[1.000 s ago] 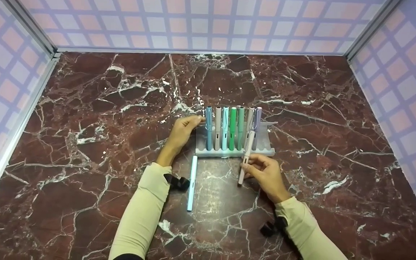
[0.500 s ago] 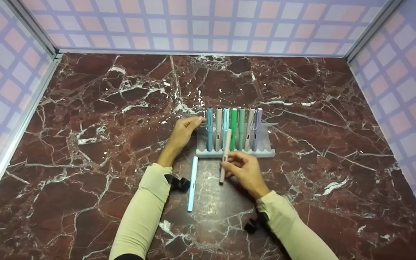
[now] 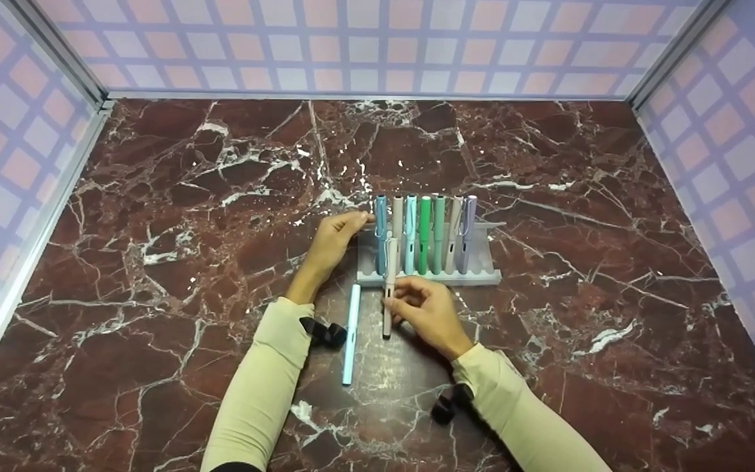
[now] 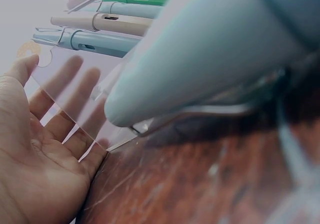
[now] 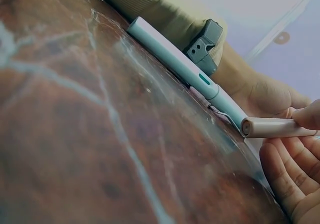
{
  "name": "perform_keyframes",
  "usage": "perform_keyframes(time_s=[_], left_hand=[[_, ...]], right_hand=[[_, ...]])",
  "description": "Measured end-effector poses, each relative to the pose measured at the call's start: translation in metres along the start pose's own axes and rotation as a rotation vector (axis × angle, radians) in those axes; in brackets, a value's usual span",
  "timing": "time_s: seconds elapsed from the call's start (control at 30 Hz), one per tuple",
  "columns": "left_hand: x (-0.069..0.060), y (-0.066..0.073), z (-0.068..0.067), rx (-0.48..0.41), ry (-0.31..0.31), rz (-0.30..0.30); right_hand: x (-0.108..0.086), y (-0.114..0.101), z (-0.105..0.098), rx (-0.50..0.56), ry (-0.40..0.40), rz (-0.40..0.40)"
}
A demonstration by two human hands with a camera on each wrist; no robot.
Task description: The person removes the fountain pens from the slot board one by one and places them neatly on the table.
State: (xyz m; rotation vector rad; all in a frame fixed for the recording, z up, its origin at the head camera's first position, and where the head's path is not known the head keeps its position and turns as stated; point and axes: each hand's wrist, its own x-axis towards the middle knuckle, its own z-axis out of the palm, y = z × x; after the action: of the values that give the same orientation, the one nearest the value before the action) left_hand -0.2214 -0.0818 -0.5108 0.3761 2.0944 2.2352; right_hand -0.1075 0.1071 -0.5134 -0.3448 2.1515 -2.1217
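Desk (image 3: 580,255): is showing glossy, marble-like veining. Rack (image 3: 430,280), well apart from far edge: is showing clear, smooth plastic. Held pen (image 3: 389,278): is showing smooth plastic.

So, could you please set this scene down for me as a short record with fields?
Left hand: at the left edge of the clear rack, fingers visible through its panel
Right hand: pinches a greyish-beige pen with thumb and fingers, not seated in the rack
In rack, left to right in head view: blue pen, taupe pen, pale-blue pen, bright-green pen, dull-green pen, second taupe pen, purple pen
Loose pen: light blue, lying on the marbled table
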Motion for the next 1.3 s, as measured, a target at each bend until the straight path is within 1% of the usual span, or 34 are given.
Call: perform_keyframes(time_s=[0.23,0.4,0.6,0.77,0.9,1.1,1.23,1.3], left_hand=[[-0.001,0.001,0.000,0.010,0.006,-0.014],[-0.001,0.001,0.001,0.027,0.013,0.000],[0.000,0.001,0.001,0.023,0.013,0.019],[0.001,0.001,0.001,0.025,0.013,0.017],[0.000,0.002,0.001,0.012,0.011,0.009],[0.000,0.001,0.002,-0.024,0.014,0.000],[0.000,0.000,0.002,-0.034,0.020,0.002],[0.000,0.000,0.002,-0.020,0.017,0.008]], right_hand=[[0.000,0.003,0.000,-0.012,-0.014,0.001],[-0.001,0.002,0.000,-0.033,-0.028,0.008],[-0.001,0.001,-0.001,-0.045,-0.034,0.014],[-0.002,-0.001,-0.001,-0.079,-0.027,0.014],[-0.004,-0.001,0.000,-0.129,-0.023,0.010],[-0.012,-0.001,0.004,-0.215,-0.008,-0.013],[-0.022,-0.004,0.010,-0.223,-0.018,0.018],[-0.029,-0.005,0.013,-0.244,-0.025,0.040]])
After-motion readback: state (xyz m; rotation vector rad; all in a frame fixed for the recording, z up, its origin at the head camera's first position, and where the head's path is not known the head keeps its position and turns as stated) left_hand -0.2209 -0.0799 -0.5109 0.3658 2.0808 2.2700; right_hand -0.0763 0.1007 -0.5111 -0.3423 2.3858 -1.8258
